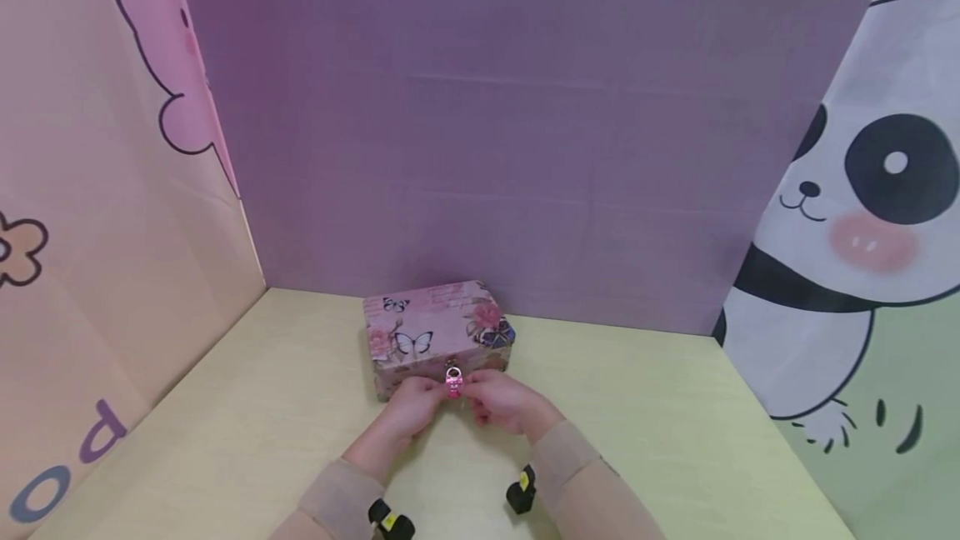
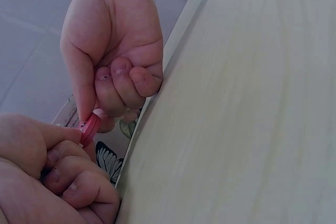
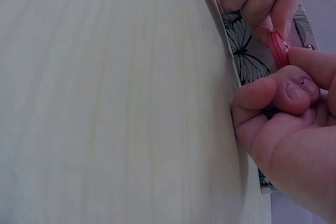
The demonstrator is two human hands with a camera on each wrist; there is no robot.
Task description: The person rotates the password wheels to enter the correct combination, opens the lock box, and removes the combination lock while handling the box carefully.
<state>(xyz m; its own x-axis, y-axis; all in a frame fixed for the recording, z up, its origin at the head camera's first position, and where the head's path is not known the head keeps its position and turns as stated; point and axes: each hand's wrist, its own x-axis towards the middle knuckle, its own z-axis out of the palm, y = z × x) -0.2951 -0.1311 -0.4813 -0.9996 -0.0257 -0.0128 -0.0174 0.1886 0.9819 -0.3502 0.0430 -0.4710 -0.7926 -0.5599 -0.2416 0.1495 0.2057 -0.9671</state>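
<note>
A pink box (image 1: 435,323) with butterflies and roses printed on it stands on the table against the back wall. At its front hangs a small pink padlock (image 1: 453,384) with a metal shackle. From the left, my left hand (image 1: 415,408) pinches the padlock between thumb and forefinger. My right hand (image 1: 512,401) grips its other side in the same way, the remaining fingers curled in. In the left wrist view the thumb tips meet the edges of the pink padlock (image 2: 90,129). Both wrist views have fingers covering part of the padlock and the box front.
The pale wooden table (image 1: 645,432) extends to both sides of the box. A purple wall (image 1: 510,132) rises behind it. Printed panels flank the table, with a panda (image 1: 817,357) on the right one. Black wrist devices (image 1: 521,490) sit below the forearms.
</note>
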